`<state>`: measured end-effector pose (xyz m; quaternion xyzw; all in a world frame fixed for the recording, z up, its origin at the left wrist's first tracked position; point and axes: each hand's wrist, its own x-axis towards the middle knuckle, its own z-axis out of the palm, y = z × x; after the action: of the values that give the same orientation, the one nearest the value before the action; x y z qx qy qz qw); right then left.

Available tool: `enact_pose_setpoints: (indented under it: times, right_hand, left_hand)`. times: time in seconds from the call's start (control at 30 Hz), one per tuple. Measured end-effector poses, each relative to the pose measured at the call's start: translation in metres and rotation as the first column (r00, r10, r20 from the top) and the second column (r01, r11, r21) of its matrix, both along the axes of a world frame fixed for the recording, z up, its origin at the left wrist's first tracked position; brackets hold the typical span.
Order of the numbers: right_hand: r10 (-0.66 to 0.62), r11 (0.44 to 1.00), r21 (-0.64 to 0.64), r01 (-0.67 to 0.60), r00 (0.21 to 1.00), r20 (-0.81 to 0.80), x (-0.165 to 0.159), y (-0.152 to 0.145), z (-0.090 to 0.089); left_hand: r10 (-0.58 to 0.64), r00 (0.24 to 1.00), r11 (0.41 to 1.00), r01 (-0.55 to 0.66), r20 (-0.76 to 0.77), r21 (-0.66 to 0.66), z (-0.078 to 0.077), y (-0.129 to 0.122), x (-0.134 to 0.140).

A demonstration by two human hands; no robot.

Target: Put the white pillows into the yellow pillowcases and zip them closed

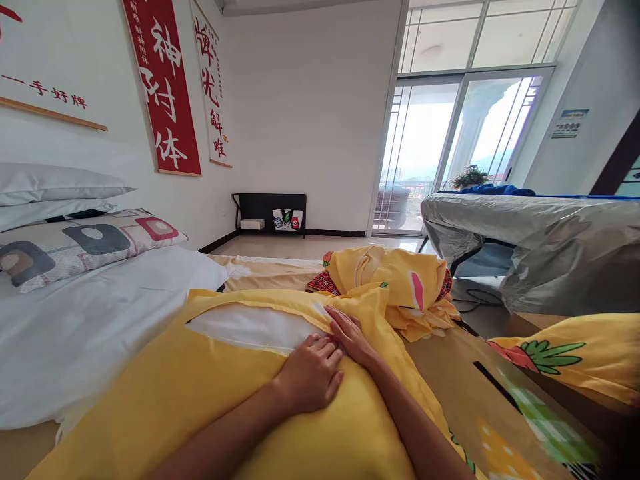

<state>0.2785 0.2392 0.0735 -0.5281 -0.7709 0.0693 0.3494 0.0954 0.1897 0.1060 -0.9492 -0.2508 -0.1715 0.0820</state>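
Note:
A yellow pillowcase [200, 393] lies across my front, its long slit gaping at the far end. Through that opening shows a white pillow [250, 327]. My left hand [311, 375] is closed, its fingers curled over the near edge of the slit at the right end; the fingertips are partly hidden. Just beyond it, my right hand [351, 337] lies on the yellow cloth at the slit's right corner, fingers stretched out and fairly flat. The two hands touch or nearly touch.
Folded yellow printed bedding [385, 273] sits beyond the pillowcase. At left are a white quilt [125, 313] and a patterned pillow [115, 233]. More yellow printed cloth [600, 347] hangs at right, before a plastic-covered table [560, 220]. A low black shelf [270, 200] stands by the wall.

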Motion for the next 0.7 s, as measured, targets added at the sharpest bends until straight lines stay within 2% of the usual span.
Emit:
enact_pose_setpoints:
  times: [0.1,0.2,0.27,0.33,0.4,0.5,0.6,0.7]
  right_hand:
    - [0.099,0.994,-0.030,-0.102,0.992,-0.078,0.009,-0.008,0.004]
    - [0.127,0.992,-0.009,-0.128,0.991,-0.037,0.013,-0.014,0.013]
    - [0.084,0.996,0.034,-0.085,0.996,0.022,0.015,-0.018,0.018]
    - [-0.048,0.991,0.125,0.039,0.997,0.065,0.020,-0.023,0.024]
    - [-0.253,0.942,0.242,0.232,0.966,0.059,0.027,-0.027,0.030]
    - [-0.479,0.818,0.369,0.442,0.878,0.010,0.037,-0.033,0.038]
    - [-0.553,0.741,0.433,0.513,0.832,-0.040,0.045,-0.036,0.042]
    - [-0.616,0.682,0.426,0.595,0.780,-0.104,0.056,-0.037,0.042]
  left_hand:
    - [0.023,0.997,0.999,-0.025,-0.072,-0.026,0.012,-0.006,0.008]
    - [0.024,0.990,0.997,-0.034,-0.142,-0.065,0.026,-0.008,0.011]
    - [0.033,0.984,0.996,-0.047,-0.174,-0.078,0.031,-0.009,0.011]
    - [0.053,0.975,0.993,-0.074,-0.214,-0.090,0.035,-0.008,0.011]
    - [0.068,0.963,0.989,-0.099,-0.261,-0.107,0.040,-0.003,0.018]
    - [0.091,0.955,0.984,-0.130,-0.283,-0.120,0.047,0.011,0.045]
    - [0.115,0.963,0.983,-0.146,-0.242,-0.115,0.045,0.026,0.085]
    - [0.079,0.978,0.986,-0.106,-0.193,-0.132,0.033,0.035,0.113]
